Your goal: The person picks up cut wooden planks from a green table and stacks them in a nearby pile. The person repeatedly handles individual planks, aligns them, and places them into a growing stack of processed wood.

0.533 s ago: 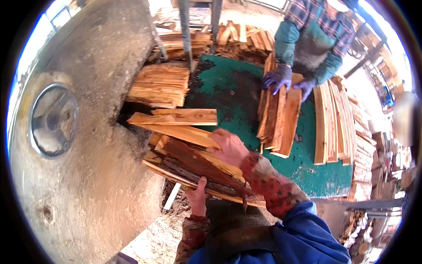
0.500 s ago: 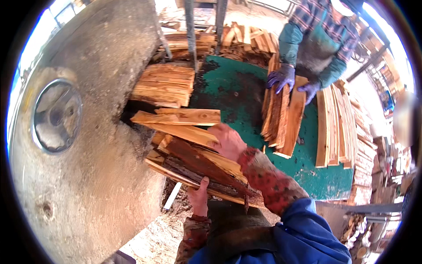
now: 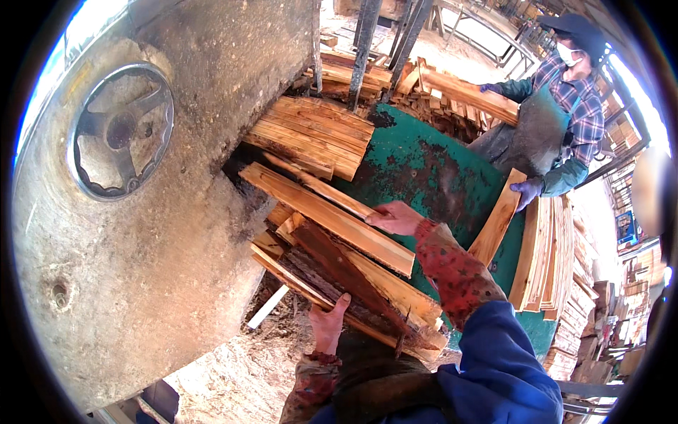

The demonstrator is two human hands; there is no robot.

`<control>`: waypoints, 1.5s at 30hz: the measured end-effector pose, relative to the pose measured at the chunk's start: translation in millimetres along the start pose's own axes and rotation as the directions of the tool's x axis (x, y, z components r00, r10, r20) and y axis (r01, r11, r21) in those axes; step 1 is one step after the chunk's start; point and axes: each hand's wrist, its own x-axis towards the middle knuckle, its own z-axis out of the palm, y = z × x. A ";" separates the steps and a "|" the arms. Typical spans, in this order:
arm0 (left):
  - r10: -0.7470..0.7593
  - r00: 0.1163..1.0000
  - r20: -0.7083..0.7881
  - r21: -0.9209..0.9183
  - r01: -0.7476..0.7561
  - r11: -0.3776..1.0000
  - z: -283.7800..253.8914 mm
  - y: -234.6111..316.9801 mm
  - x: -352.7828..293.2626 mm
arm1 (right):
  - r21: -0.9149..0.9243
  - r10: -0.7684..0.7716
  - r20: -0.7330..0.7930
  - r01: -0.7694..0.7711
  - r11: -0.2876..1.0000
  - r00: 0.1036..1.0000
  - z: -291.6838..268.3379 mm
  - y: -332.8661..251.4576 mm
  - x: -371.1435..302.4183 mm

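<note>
My right hand [image 3: 397, 218] is closed on the near end of a narrow wooden board [image 3: 321, 187], whose far end lies by the machine's dark slot. A wider pale board [image 3: 332, 220] lies just in front of it, across the pile. My left hand [image 3: 328, 326] grips the near edge of a pile of rough boards, thumb on top, fingers underneath and partly hidden. On that pile sits a dark reddish-brown bark-faced slab [image 3: 347, 267]. Beyond my right hand, a neat stack of boards [image 3: 311, 134] rests against the machine plate.
A large worn metal plate [image 3: 191, 268] with a handwheel [image 3: 121, 131] stands at left. Beyond is a green table [image 3: 424, 152] with dark patches. Across it, a co-worker [image 3: 558, 106] in gloves holds wood in both hands, near a row of boards [image 3: 544, 254].
My right hand has shifted onto the narrow board, and the wider board now lies nearer me. My left hand keeps its grip. The co-worker has lifted wood off the table, away from me.
</note>
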 end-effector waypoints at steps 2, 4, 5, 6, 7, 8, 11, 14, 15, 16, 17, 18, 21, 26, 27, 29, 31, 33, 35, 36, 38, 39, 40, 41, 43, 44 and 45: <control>-0.023 1.000 -0.006 0.027 0.024 0.999 0.0 4.8 -1.8 | 0.209 0.250 0.145 -0.276 0.938 0.957 -10.6 -10.4 -26.9; -0.052 0.999 -0.005 0.049 0.052 0.997 0.5 4.2 -0.7 | 0.244 0.219 0.090 -0.234 0.941 0.972 -10.8 10.6 -40.5; -0.031 1.000 0.000 0.018 0.031 0.999 0.8 1.8 -0.9 | 0.283 0.208 0.071 -0.219 0.934 0.976 -12.1 15.9 -48.1; -0.037 0.999 0.007 0.010 0.037 0.999 0.9 -1.0 -0.2 | 0.322 0.198 0.051 -0.204 0.925 0.979 -13.7 19.5 -56.0; -0.043 0.999 0.014 0.002 0.043 0.999 0.9 -4.1 0.8 | 0.308 0.215 0.039 -0.216 0.926 0.976 -16.9 22.1 -66.7; -0.051 0.999 0.017 -0.002 0.051 0.999 -1.0 -6.7 0.7 | 0.280 0.173 -0.009 -0.164 0.946 0.985 -18.0 17.2 -78.7; -0.081 0.997 0.021 0.043 0.080 0.996 -2.5 -2.6 0.7 | 0.330 0.104 -0.124 -0.058 0.942 0.987 -10.4 1.9 -116.1; -0.047 0.999 0.001 0.022 0.047 0.999 -4.5 -3.5 -1.2 | -0.007 -0.147 -0.159 0.148 0.989 0.976 -2.3 -24.0 -156.2; -0.028 1.000 -0.005 0.013 0.028 1.000 -4.0 -3.8 -1.2 | -0.031 -0.233 -0.135 0.231 0.972 0.963 3.6 -26.1 -165.7; -0.040 0.999 0.007 0.020 0.040 0.999 -6.0 -4.3 -1.2 | -0.053 -0.318 -0.108 0.314 0.948 0.942 9.8 -27.3 -173.8; -0.053 0.998 0.025 0.028 0.052 0.998 -8.0 -4.5 -1.4 | -0.075 -0.396 -0.083 0.391 0.917 0.914 11.6 -27.7 -178.6; -0.066 0.997 0.041 0.035 0.065 0.997 -9.0 -4.6 -1.9 | -0.083 -0.371 -0.101 0.364 0.928 0.923 12.8 -23.7 -176.1; -0.069 0.997 0.043 -0.002 0.069 0.998 -7.6 0.7 -2.6 | -0.114 -0.281 -0.165 0.265 0.957 0.945 19.5 -6.0 -150.2; 0.010 1.000 0.004 -0.045 -0.010 0.999 -3.9 -8.2 -0.3 | -0.290 -0.371 -0.196 0.307 0.906 0.908 47.3 10.5 -75.5; 0.034 0.999 0.001 -0.033 -0.034 0.999 -3.6 -7.0 -0.7 | -0.281 -0.383 -0.180 0.326 0.903 0.906 53.2 15.2 -65.6; 0.026 1.000 0.004 -0.013 -0.025 1.000 -1.7 5.5 -4.3 | -0.256 -0.337 -0.173 0.288 0.923 0.925 56.5 24.8 -52.9; 0.026 1.000 0.014 -0.006 -0.026 1.000 -1.9 8.2 -4.1 | -0.195 -0.232 -0.151 0.201 0.960 0.961 54.8 28.9 -47.1; -0.008 1.000 0.011 -0.023 0.008 1.000 -5.3 -2.4 -2.6 | -0.101 -0.068 -0.104 0.057 0.993 0.992 45.4 14.4 -46.9; -0.015 1.000 0.010 -0.018 0.016 1.000 -7.2 -9.7 -1.8 | 0.099 0.023 -0.050 -0.018 0.995 0.998 33.0 16.0 -41.2; -0.006 1.000 0.010 -0.005 0.006 1.000 -7.5 -11.7 -1.4 | 0.199 0.068 -0.019 -0.063 0.978 0.998 28.2 17.8 -40.5; 0.007 1.000 0.016 0.020 -0.007 1.000 -8.1 -13.3 -0.9 | -0.011 -0.005 -0.047 0.004 1.000 0.999 23.4 18.1 -43.9; 0.011 1.000 0.022 0.032 -0.012 0.999 -8.3 -13.4 -0.6 | -0.117 -0.041 -0.056 0.034 0.993 0.998 20.6 17.1 -47.2; 0.016 0.999 0.031 0.044 -0.017 0.999 -7.9 -13.2 -0.2 | -0.220 -0.077 -0.062 0.061 0.974 0.995 17.3 15.6 -51.5; 0.013 0.999 0.034 0.017 -0.014 1.000 -8.0 -12.0 -0.1 | -0.235 -0.119 -0.099 0.093 0.968 0.988 14.7 10.1 -59.9; 0.005 0.999 0.039 -0.037 -0.003 0.999 -7.1 -8.7 -0.9 | -0.268 -0.200 -0.167 0.151 0.951 0.965 12.3 -3.6 -87.7; -0.010 0.999 0.043 -0.065 0.013 0.998 -6.3 -6.4 -1.9 | -0.306 -0.195 -0.180 0.134 0.943 0.964 12.4 -7.7 -101.8; -0.023 0.999 0.047 -0.093 0.028 0.995 -5.2 -4.1 -2.0 | -0.343 -0.191 -0.195 0.116 0.932 0.962 13.6 -10.4 -115.4</control>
